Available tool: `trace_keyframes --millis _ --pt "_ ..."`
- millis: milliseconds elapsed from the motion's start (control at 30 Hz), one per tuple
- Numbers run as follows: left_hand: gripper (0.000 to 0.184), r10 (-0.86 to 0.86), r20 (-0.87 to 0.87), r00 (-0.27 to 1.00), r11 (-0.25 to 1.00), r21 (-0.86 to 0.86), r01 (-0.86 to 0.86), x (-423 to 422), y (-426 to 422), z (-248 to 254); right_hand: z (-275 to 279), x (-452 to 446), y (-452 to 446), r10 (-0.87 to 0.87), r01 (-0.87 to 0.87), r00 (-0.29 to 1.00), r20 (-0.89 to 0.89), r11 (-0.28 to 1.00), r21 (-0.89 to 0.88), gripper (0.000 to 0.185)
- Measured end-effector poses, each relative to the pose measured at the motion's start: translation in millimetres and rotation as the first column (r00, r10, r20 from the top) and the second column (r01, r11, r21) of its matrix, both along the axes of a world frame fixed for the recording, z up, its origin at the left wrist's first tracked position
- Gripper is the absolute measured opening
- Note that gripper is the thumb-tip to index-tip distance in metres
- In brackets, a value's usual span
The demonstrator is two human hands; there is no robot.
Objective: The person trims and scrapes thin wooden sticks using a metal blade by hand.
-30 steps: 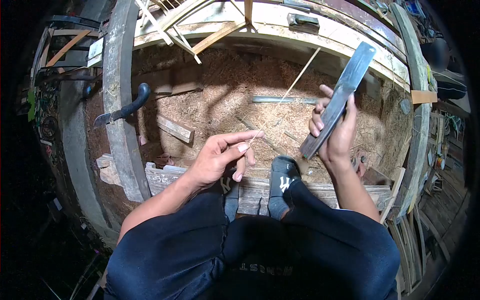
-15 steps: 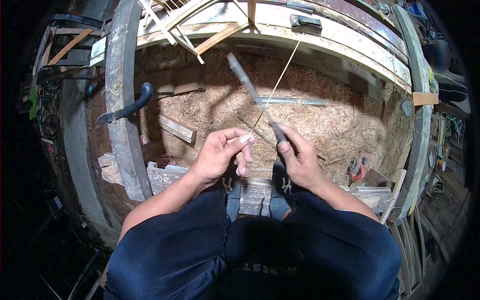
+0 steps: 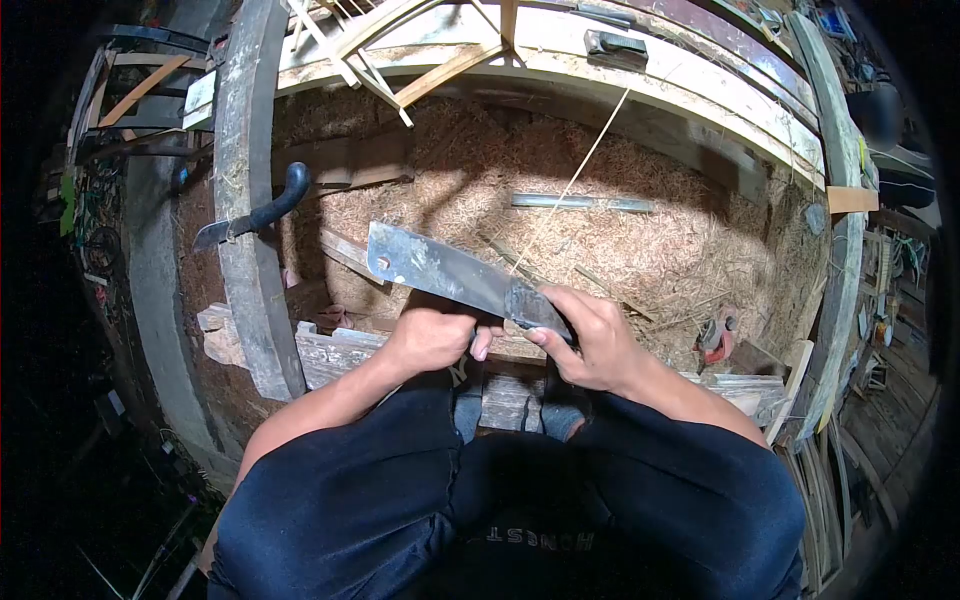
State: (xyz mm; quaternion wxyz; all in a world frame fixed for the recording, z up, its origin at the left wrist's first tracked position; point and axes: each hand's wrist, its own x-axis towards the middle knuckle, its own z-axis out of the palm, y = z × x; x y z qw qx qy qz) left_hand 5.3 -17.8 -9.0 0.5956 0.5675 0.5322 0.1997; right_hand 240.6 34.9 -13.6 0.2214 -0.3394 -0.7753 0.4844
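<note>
My right hand (image 3: pixel 592 338) is closed around the dark handle of a cleaver-like knife (image 3: pixel 440 272). Its broad, stained grey blade, with a hole near the tip, lies crosswise and points left, its flat side facing up at me. A thin, pale wooden strip (image 3: pixel 575 178) slants from the blade up to the right, toward the long board. The strip's lower end is hidden behind the knife. Just below the blade my left hand (image 3: pixel 438 340) is closed, its fingers curled on the strip and partly covered by the blade.
Wood shavings (image 3: pixel 450 200) cover the ground ahead. A knife with a curved black handle (image 3: pixel 272 205) rests on the left beam (image 3: pixel 240 120). A dark block (image 3: pixel 615 48) sits on the pale board (image 3: pixel 700 90). A red-and-grey object (image 3: pixel 717 335) lies at right.
The knife has swung from pointing up and away to lying crosswise over my left hand. The strip's far end has shifted right. My left fingers have curled in more.
</note>
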Motion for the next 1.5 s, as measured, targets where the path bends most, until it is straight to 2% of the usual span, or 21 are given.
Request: trace_keyframes --millis 33,67,133,167,400,467,500,567,667,800,900,967,1067,1200,1267,1300,1333,1400,1433,1467,1500 --pt "0.017 0.116 0.112 0.987 0.981 -0.170 -0.096 1.3 -0.6 -0.1 0.2 0.4 -0.1 -0.001 0.001 1.000 0.000 1.000 -0.001 0.039" --pt "0.017 0.116 0.113 0.987 0.981 -0.171 -0.096 2.0 0.5 1.2 1.0 1.1 0.1 0.006 -0.007 1.000 0.013 1.000 0.020 0.039" --pt "0.015 -0.079 -0.247 0.966 0.924 0.344 0.164 2.8 4.8 5.2 2.6 2.6 1.6 0.014 -0.015 1.000 0.026 0.999 0.042 0.040" --pt "0.013 0.049 0.031 0.998 0.993 -0.106 -0.046 4.1 4.3 0.7 3.4 3.3 2.6 0.013 -0.015 0.999 0.047 0.999 0.042 0.040" --pt "0.012 -0.060 -0.070 0.996 0.998 -0.040 0.057 5.5 12.9 12.2 1.2 3.9 4.6 -0.043 0.038 0.998 0.054 0.995 0.097 0.042" --pt "0.019 0.053 0.055 0.997 0.969 -0.243 -0.038 6.9 15.2 16.0 1.4 5.5 4.5 -0.044 0.035 0.996 0.082 0.993 0.114 0.042" --pt "0.019 0.054 0.053 0.997 0.970 -0.241 -0.039 4.9 14.0 13.8 1.3 5.8 4.6 -0.045 0.031 0.993 0.110 0.991 0.127 0.043" --pt "0.017 -0.198 -0.166 0.966 0.967 0.126 0.220 0.8 9.6 7.3 1.7 6.9 4.2 -0.041 0.025 0.991 0.126 0.991 0.132 0.043" --pt "0.015 -0.167 -0.100 0.981 0.985 -0.056 0.162 1.5 14.7 13.3 4.2 9.0 5.8 -0.029 0.008 0.986 0.165 0.991 0.130 0.043" --pt "0.017 -0.164 -0.104 0.981 0.986 -0.045 0.160 2.6 16.1 14.3 4.2 8.7 7.8 -0.029 0.001 0.986 0.164 0.986 0.166 0.044" --pt "0.015 -0.076 -0.015 0.997 0.997 0.012 0.077 4.2 14.5 9.2 5.1 8.2 8.8 -0.045 0.011 0.989 0.144 0.973 0.229 0.042" --pt "0.016 0.412 0.249 0.877 0.862 -0.420 -0.285 13.4 19.7 19.9 -1.1 9.0 10.4 -0.110 0.085 0.987 0.115 0.975 0.206 0.039" --pt "0.021 0.438 0.346 0.830 0.859 -0.433 -0.273 11.3 20.3 24.0 2.2 15.4 22.7 -0.286 0.289 0.937 0.202 0.957 0.015 0.034" --pt "0.019 0.423 0.299 0.856 0.862 -0.424 -0.277 8.2 18.2 17.1 -7.2 15.2 8.1 -0.121 0.104 0.990 0.068 0.973 0.204 0.038" --pt "0.018 0.130 0.108 0.986 0.989 -0.080 -0.122 8.0 12.8 5.3 -1.7 14.2 6.3 0.009 -0.038 0.992 0.122 0.971 0.235 0.041" --pt "0.018 0.096 0.120 0.988 0.987 -0.139 -0.079 7.8 14.6 11.0 -2.7 15.0 8.5 -0.032 0.009 0.994 0.107 0.978 0.208 0.041" --pt "0.017 0.362 0.158 0.919 0.874 -0.401 -0.275 12.4 16.8 19.4 -2.7 14.2 12.4 -0.075 0.058 0.993 0.092 0.982 0.181 0.041" --pt "0.016 0.435 0.288 0.853 0.856 -0.425 -0.294 13.4 23.8 27.6 6.5 14.9 25.7 -0.232 0.257 0.954 0.192 0.959 -0.118 0.040" --pt "0.015 0.452 0.297 0.841 0.848 -0.437 -0.301 12.7 22.1 26.6 9.8 17.8 29.1 -0.209 0.245 0.957 0.199 0.953 -0.178 0.040" --pt "0.015 0.451 0.299 0.841 0.850 -0.432 -0.302 10.7 19.1 23.0 5.7 19.3 27.7 -0.210 0.245 0.958 0.197 0.954 -0.173 0.040" --pt "0.016 0.392 0.249 0.886 0.887 -0.358 -0.292 9.2 14.0 20.1 0.2 19.7 21.6 -0.120 0.125 0.986 0.112 0.992 -0.032 0.040"
